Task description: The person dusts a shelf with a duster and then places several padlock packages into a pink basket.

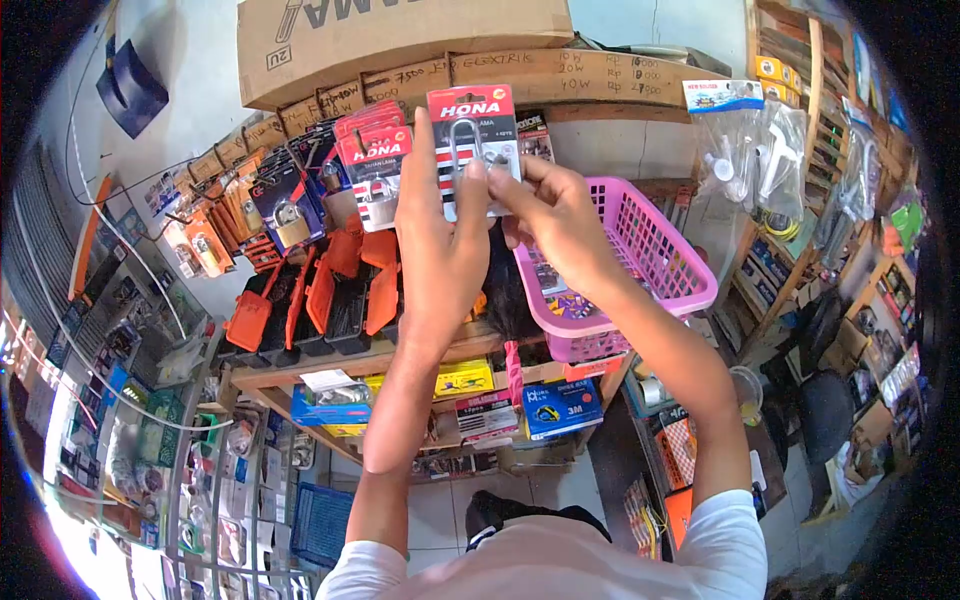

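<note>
head view: left hand (440, 235) and right hand (555, 215) both pinch a red-topped carded steel padlock pack (473, 140) reading "hona", raised before the pink plastic basket (655, 270); smaller print unreadable; brown cardboard box (400, 40) lettering cut off.

A silver long-shackle padlock on a red carded blister pack (474, 140) marked HONA stands upright, raised before the hanging lock display.
</note>
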Demonstrator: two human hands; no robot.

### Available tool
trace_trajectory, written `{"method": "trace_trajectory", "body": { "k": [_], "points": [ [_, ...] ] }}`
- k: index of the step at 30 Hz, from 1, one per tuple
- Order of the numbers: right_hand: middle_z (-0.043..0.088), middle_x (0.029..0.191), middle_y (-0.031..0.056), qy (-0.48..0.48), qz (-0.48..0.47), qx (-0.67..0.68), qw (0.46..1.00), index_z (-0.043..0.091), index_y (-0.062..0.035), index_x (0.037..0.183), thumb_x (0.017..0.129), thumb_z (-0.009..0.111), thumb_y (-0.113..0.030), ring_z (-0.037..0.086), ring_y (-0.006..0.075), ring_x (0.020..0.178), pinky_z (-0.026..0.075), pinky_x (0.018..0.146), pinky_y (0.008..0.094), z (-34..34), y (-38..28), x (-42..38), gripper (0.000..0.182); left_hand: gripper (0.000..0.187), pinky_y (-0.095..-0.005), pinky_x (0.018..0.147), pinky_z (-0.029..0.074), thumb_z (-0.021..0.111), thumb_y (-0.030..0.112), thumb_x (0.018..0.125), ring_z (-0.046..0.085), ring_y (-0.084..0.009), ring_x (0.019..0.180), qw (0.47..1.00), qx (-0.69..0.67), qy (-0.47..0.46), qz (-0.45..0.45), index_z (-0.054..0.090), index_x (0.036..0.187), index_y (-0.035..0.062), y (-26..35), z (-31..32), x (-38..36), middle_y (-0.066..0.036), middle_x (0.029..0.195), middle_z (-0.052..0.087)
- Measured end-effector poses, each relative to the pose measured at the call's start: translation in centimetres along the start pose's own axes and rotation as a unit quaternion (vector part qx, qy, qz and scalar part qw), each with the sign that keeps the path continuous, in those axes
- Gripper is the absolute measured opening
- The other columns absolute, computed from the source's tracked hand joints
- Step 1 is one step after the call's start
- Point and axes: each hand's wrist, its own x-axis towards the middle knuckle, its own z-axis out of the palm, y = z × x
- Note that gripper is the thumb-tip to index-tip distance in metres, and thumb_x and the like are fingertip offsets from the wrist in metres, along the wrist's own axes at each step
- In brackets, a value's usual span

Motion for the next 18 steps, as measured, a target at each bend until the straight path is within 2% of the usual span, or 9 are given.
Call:
{"method": "trace_trajectory", "body": {
  "k": [2,5,6,9,10,13,15,18],
  "points": [
    [0.063,0.073,-0.0019,0.017,-0.007,0.011,1.0,0.065,-0.0038,0.098,0.096,0.06,-0.026,0.052,0.0019,0.057,0.04,0.048,0.0189,-0.2,0.6,0.6,0.023,0.058,-0.0385,0.09,0.046,0.056,0.014,0.094,0.058,-0.0311,0.107,0.999,0.03,-0.004,0.013,0.032,0.141,-0.011,-0.3,0.1,-0.2,-0.026,0.124,0.053],
    [0.063,0.073,-0.001,0.001,0.008,0.036,0.999,0.064,-0.0041,0.095,0.097,0.058,-0.025,0.053,0.0026,0.057,0.04,0.047,0.019,-0.7,0.1,0.8,0.022,0.059,-0.0384,0.092,0.045,0.057,0.018,0.094,0.057,-0.0334,0.107,0.995,0.075,-0.007,0.067,0.035,0.14,-0.0102,0.8,0.3,0.1,-0.025,0.12,0.054],
    [0.063,0.073,-0.0005,-0.003,0.008,0.033,0.999,0.063,-0.0043,0.094,0.096,0.059,-0.025,0.054,0.0034,0.057,0.039,0.046,0.0195,-0.9,0.0,0.7,0.022,0.065,-0.0409,0.096,0.042,0.06,0.023,0.093,0.054,-0.0367,0.11,0.996,0.081,-0.03,0.038,0.032,0.142,-0.0088,0.9,0.2,-0.2,-0.027,0.122,0.051],
    [0.063,0.074,-0.0008,-0.005,0.026,0.033,0.999,0.063,-0.0041,0.097,0.095,0.06,-0.026,0.055,0.0039,0.058,0.04,0.047,0.0195,-1.1,0.7,0.7,0.022,0.075,-0.0442,0.1,0.039,0.063,0.027,0.09,0.049,-0.0403,0.114,0.992,0.096,-0.055,0.061,0.025,0.146,-0.0073,0.2,-0.1,-1.1,-0.029,0.125,0.047],
    [0.063,0.076,-0.0016,0.017,0.057,0.068,0.996,0.063,-0.0043,0.1,0.095,0.06,-0.027,0.054,0.0036,0.058,0.04,0.047,0.0193,-0.4,0.9,0.6,0.023,0.082,-0.0456,0.103,0.036,0.064,0.03,0.089,0.045,-0.0434,0.119,0.989,0.104,-0.091,0.044,0.02,0.147,-0.0065,0.5,-0.5,-1.7,-0.032,0.128,0.043],
    [0.062,0.077,-0.0018,-0.006,0.059,0.073,0.996,0.062,-0.0049,0.102,0.095,0.059,-0.028,0.053,0.0032,0.057,0.039,0.048,0.0194,-0.4,2.6,0.6,0.025,0.083,-0.0493,0.105,0.036,0.064,0.036,0.089,0.036,-0.0517,0.13,0.972,0.195,-0.132,0.018,0.02,0.148,-0.0038,1.6,-1.3,-3.5,-0.038,0.142,0.026],
    [0.061,0.072,0.0008,-0.023,0.032,0.033,0.999,0.06,-0.0048,0.1,0.096,0.058,-0.029,0.052,0.0048,0.054,0.039,0.046,0.0199,-0.8,4.0,1.4,0.025,0.08,-0.0452,0.11,0.033,0.063,0.035,0.089,0.034,-0.0458,0.135,0.956,0.251,-0.15,0.012,0.024,0.148,-0.0024,2.2,-2.0,-4.9,-0.03,0.15,0.023],
    [0.061,0.071,0.002,-0.025,0.023,0.026,0.999,0.06,-0.004,0.099,0.097,0.057,-0.031,0.053,0.0055,0.053,0.038,0.043,0.0197,-1.6,4.6,2.7,0.027,0.079,-0.0488,0.105,0.038,0.063,0.038,0.088,0.036,-0.0468,0.133,0.947,0.244,-0.207,0.023,0.027,0.147,0.0004,3.8,-3.5,-6.6,-0.032,0.15,0.019]
  ]
}}
